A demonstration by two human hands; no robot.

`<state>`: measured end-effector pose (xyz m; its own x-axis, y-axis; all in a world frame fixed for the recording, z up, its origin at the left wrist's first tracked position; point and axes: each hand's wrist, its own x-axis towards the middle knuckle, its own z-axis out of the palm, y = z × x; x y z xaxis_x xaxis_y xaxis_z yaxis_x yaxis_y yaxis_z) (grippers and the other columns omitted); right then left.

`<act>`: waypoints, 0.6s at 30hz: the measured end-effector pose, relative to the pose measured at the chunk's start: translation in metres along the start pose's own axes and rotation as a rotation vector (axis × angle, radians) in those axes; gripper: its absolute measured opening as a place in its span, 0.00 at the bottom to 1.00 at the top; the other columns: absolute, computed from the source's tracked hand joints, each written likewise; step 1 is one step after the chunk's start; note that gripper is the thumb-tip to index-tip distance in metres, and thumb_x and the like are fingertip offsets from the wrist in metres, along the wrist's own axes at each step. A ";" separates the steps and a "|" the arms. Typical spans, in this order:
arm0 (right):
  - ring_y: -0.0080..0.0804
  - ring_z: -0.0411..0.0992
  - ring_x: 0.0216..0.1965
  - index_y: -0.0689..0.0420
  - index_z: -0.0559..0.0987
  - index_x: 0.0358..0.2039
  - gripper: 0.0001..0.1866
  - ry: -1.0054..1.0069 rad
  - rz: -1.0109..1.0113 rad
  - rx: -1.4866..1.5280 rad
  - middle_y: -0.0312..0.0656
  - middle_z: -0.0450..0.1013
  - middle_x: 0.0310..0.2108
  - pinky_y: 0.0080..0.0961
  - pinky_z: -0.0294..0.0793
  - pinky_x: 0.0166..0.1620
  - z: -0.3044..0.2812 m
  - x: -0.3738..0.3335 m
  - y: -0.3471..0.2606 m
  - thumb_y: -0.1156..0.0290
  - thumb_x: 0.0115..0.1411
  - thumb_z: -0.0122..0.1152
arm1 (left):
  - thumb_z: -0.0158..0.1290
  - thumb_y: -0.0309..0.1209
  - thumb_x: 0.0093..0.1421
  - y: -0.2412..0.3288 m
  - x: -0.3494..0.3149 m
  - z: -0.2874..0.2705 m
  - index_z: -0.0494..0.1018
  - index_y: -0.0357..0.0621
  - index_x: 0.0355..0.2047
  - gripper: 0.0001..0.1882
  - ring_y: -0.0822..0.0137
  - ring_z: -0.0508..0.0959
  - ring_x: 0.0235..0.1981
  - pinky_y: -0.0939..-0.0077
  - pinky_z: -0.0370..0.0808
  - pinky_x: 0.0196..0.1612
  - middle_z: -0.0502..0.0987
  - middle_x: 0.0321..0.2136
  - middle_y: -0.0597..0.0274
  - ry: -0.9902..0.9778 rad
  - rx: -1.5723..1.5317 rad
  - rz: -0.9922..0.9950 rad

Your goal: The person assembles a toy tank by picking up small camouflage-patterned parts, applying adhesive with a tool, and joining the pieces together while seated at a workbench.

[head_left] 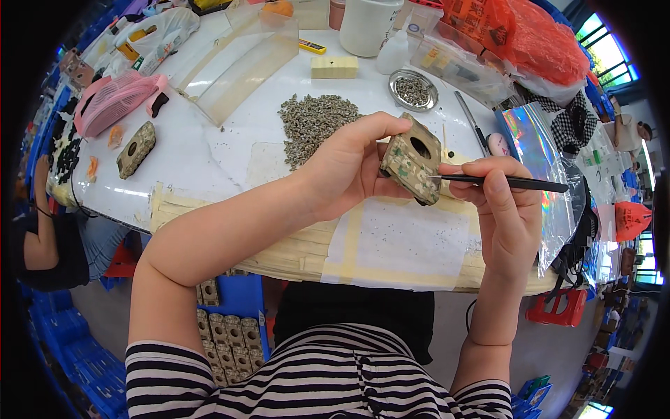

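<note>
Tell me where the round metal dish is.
Head view, upper right of the table: the metal dish sits right of the grey pile, just below the white bottle.

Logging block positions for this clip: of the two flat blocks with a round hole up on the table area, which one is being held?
The camouflage-patterned block, pinched in the left hand at centre. The other block lies untouched on the table's left side.

Grey pellet heap (315, 120), perhaps seeds.
</note>
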<state>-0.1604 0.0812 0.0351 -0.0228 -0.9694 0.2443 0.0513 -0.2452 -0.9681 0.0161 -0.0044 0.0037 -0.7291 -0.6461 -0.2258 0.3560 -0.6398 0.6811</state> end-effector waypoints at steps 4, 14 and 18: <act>0.28 0.75 0.35 0.67 0.76 0.35 0.12 0.014 0.011 0.003 0.48 0.76 0.34 0.20 0.76 0.40 0.000 0.001 0.002 0.69 0.63 0.50 | 0.44 0.42 0.59 -0.001 0.000 -0.002 0.69 0.38 0.47 0.23 0.62 0.78 0.41 0.67 0.75 0.45 0.75 0.42 0.56 -0.021 0.003 -0.002; 0.26 0.75 0.34 0.66 0.76 0.35 0.12 0.029 0.045 -0.030 0.45 0.75 0.33 0.18 0.76 0.38 0.001 0.003 0.001 0.68 0.63 0.51 | 0.45 0.43 0.58 -0.001 -0.002 0.001 0.70 0.41 0.46 0.21 0.69 0.76 0.41 0.69 0.74 0.43 0.75 0.40 0.60 -0.009 0.040 -0.005; 0.26 0.75 0.34 0.66 0.76 0.35 0.12 0.022 0.038 -0.044 0.44 0.75 0.33 0.18 0.76 0.38 0.000 0.003 0.003 0.68 0.63 0.51 | 0.46 0.43 0.58 -0.001 -0.002 -0.001 0.70 0.42 0.45 0.21 0.69 0.76 0.41 0.69 0.73 0.44 0.75 0.40 0.61 -0.015 0.053 -0.008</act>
<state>-0.1601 0.0775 0.0332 -0.0434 -0.9774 0.2069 0.0088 -0.2074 -0.9782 0.0176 -0.0026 0.0032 -0.7408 -0.6342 -0.2213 0.3186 -0.6218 0.7154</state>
